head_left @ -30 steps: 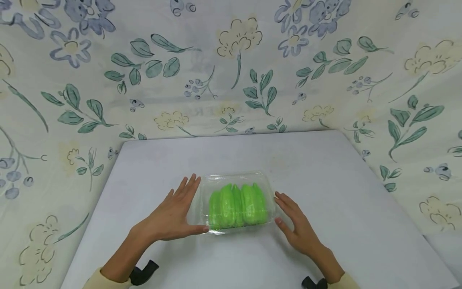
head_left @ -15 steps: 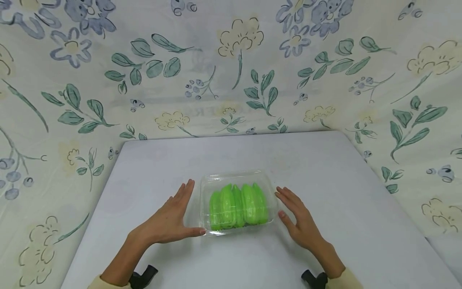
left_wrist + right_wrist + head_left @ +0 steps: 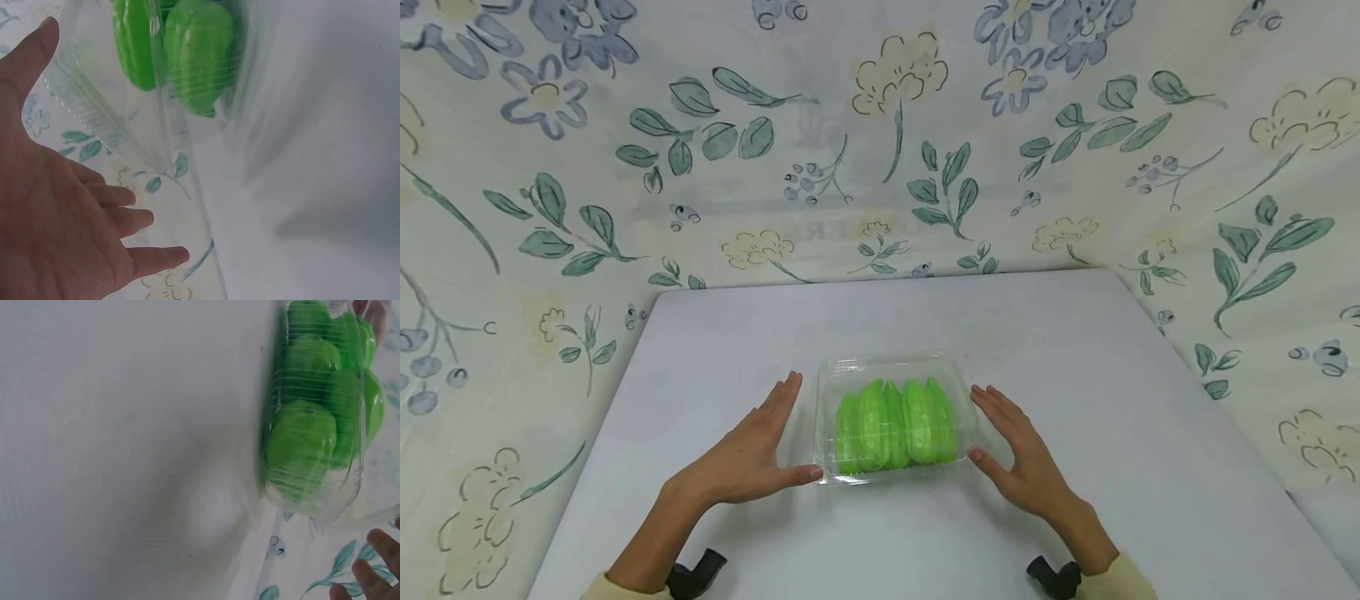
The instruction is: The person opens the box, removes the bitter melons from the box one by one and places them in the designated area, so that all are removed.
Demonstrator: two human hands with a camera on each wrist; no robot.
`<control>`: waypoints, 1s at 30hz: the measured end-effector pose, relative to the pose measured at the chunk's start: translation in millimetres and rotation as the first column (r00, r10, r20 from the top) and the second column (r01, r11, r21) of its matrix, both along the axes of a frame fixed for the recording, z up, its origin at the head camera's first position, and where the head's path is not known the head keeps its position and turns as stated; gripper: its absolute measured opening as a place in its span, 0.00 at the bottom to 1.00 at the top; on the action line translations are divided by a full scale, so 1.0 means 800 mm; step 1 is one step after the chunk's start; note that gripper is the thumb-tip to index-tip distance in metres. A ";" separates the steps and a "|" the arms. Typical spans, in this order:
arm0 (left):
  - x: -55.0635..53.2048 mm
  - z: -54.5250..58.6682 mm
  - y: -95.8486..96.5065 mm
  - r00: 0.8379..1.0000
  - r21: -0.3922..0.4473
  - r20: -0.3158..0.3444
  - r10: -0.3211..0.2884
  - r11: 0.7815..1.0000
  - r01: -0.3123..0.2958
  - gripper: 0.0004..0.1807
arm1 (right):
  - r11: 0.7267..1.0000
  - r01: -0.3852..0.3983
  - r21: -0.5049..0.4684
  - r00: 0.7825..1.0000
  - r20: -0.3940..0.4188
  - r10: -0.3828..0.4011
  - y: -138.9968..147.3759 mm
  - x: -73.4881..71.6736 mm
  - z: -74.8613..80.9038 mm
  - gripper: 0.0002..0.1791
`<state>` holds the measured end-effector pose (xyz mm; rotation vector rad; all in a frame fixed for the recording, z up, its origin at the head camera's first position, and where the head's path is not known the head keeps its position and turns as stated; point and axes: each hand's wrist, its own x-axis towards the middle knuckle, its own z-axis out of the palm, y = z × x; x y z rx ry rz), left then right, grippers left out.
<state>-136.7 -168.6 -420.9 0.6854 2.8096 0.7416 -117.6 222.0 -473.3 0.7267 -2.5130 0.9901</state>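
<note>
A clear plastic container [image 3: 880, 369] sits on the white bench [image 3: 737, 325], roughly midway across it and between the two hands. It is see-through and boxy with rounded corners, a thin shiny rim and fine ribs along its side wall. Inside, bright green vegetable-like pieces [image 3: 895, 425] lie packed side by side, plump, glossy and lengthwise ridged, some tapering to pointed far ends. The left hand [image 3: 745, 454] is released, fingers extended and thumb at the near left corner; whether it touches, I cannot tell. The right hand [image 3: 1026, 462], also released, is just beside the right edge, grasping nothing.
</note>
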 end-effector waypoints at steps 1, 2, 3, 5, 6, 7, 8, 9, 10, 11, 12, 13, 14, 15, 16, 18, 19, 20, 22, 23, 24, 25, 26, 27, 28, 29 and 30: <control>0.000 0.001 0.000 1.000 0.005 0.005 0.001 1.000 -0.001 0.67 | 1.000 -0.003 -0.002 1.000 -0.005 0.003 0.000 -0.001 0.001 0.38; 0.000 0.001 -0.001 1.000 0.008 0.009 0.001 1.000 -0.002 0.67 | 1.000 -0.001 -0.001 1.000 -0.005 0.001 -0.001 -0.001 0.001 0.38; 0.000 0.002 -0.001 1.000 0.012 0.015 0.003 1.000 -0.003 0.68 | 1.000 -0.002 -0.002 1.000 -0.008 0.002 -0.001 -0.002 0.002 0.38; 0.000 0.002 -0.001 1.000 0.016 0.024 0.004 1.000 -0.005 0.69 | 1.000 -0.004 -0.005 1.000 -0.010 0.004 -0.002 -0.004 0.005 0.37; 0.001 0.002 -0.001 1.000 0.018 0.029 0.005 1.000 -0.006 0.69 | 1.000 -0.008 -0.008 1.000 -0.013 0.007 -0.002 -0.005 0.006 0.37; 0.001 0.002 -0.001 0.999 0.024 0.038 0.008 1.000 -0.009 0.69 | 1.000 -0.010 -0.011 1.000 -0.014 0.010 -0.002 -0.006 0.008 0.37; 0.002 0.001 -0.001 0.999 0.026 0.042 0.009 1.000 -0.010 0.69 | 1.000 -0.011 -0.013 1.000 -0.015 0.011 -0.002 -0.008 0.009 0.37; 0.002 0.000 -0.001 0.999 0.029 0.049 0.012 0.999 -0.013 0.68 | 1.000 -0.013 -0.016 1.000 -0.019 0.013 -0.002 -0.009 0.010 0.37; 0.002 -0.001 -0.001 0.998 0.033 0.055 0.014 0.999 -0.016 0.68 | 1.000 -0.013 -0.017 1.000 -0.021 0.013 -0.002 -0.011 0.011 0.37; 0.002 -0.003 0.000 0.998 0.035 0.062 0.018 0.999 -0.020 0.68 | 1.000 -0.014 -0.020 1.000 -0.028 0.014 -0.002 -0.013 0.013 0.37; 0.002 -0.004 0.000 0.997 0.040 0.069 0.020 0.999 -0.022 0.68 | 1.000 -0.014 -0.022 0.999 -0.033 0.014 -0.002 -0.015 0.014 0.37; 0.002 -0.006 0.001 0.997 0.041 0.074 0.022 0.999 -0.025 0.68 | 1.000 -0.013 -0.023 0.999 -0.038 0.013 -0.002 -0.017 0.016 0.36; 0.002 -0.008 0.001 0.997 0.042 0.077 0.023 0.999 -0.026 0.68 | 1.000 -0.015 -0.027 0.999 -0.046 0.014 -0.001 -0.019 0.017 0.35; 0.003 -0.010 0.001 0.996 0.043 0.082 0.023 0.999 -0.027 0.68 | 0.999 -0.018 -0.033 0.998 -0.056 0.016 -0.001 -0.021 0.019 0.34; 0.003 -0.012 0.002 0.996 0.043 0.084 0.024 0.999 -0.028 0.67 | 0.999 -0.022 -0.038 0.997 -0.069 0.020 -0.001 -0.023 0.021 0.34; 0.003 -0.015 0.003 0.996 0.039 0.088 0.024 0.999 -0.028 0.67 | 0.998 -0.036 -0.051 0.995 -0.098 0.031 -0.001 -0.027 0.024 0.32; 0.003 -0.016 0.003 0.996 0.037 0.089 0.024 0.999 -0.027 0.67 | 0.998 -0.039 -0.055 0.993 -0.110 0.033 -0.002 -0.030 0.026 0.33; 0.003 -0.018 0.003 0.996 0.034 0.090 0.023 0.999 -0.027 0.67 | 0.997 -0.045 -0.059 0.991 -0.127 0.037 -0.002 -0.032 0.028 0.33; 0.002 -0.020 0.003 0.996 0.032 0.091 0.022 0.999 -0.025 0.67 | 0.996 -0.051 -0.067 0.988 -0.149 0.040 -0.002 -0.038 0.033 0.34; 0.002 -0.021 0.004 0.996 0.029 0.090 0.021 0.999 -0.023 0.67 | 0.996 -0.053 -0.073 0.986 -0.159 0.041 -0.002 -0.041 0.035 0.33; 0.002 -0.022 0.004 0.996 0.030 0.091 0.018 0.999 -0.021 0.67 | 0.996 -0.053 -0.078 0.985 -0.165 0.040 -0.002 -0.044 0.037 0.33; 0.002 -0.023 0.004 0.996 0.029 0.091 0.016 0.999 -0.019 0.67 | 0.995 -0.056 -0.085 0.984 -0.173 0.041 -0.003 -0.048 0.040 0.32; 0.002 -0.024 0.004 0.996 0.030 0.089 0.014 0.999 -0.017 0.67 | 0.994 -0.061 -0.093 0.982 -0.182 0.043 -0.003 -0.052 0.042 0.32; 0.002 -0.024 0.004 0.996 0.034 0.090 0.012 0.999 -0.015 0.67 | 0.993 -0.064 -0.101 0.981 -0.186 0.044 -0.003 -0.055 0.044 0.31; 0.002 -0.025 0.004 0.996 0.037 0.090 0.008 0.999 -0.011 0.66 | 0.992 -0.068 -0.108 0.980 -0.195 0.046 -0.003 -0.059 0.046 0.30; 0.002 -0.025 0.004 0.996 0.038 0.089 0.003 0.999 -0.007 0.66 | 0.990 -0.073 -0.117 0.978 -0.201 0.048 -0.003 -0.063 0.048 0.28; 0.002 -0.026 0.004 0.996 0.041 0.089 -0.001 0.999 -0.002 0.66 | 0.989 -0.076 -0.125 0.978 -0.204 0.050 -0.002 -0.066 0.049 0.27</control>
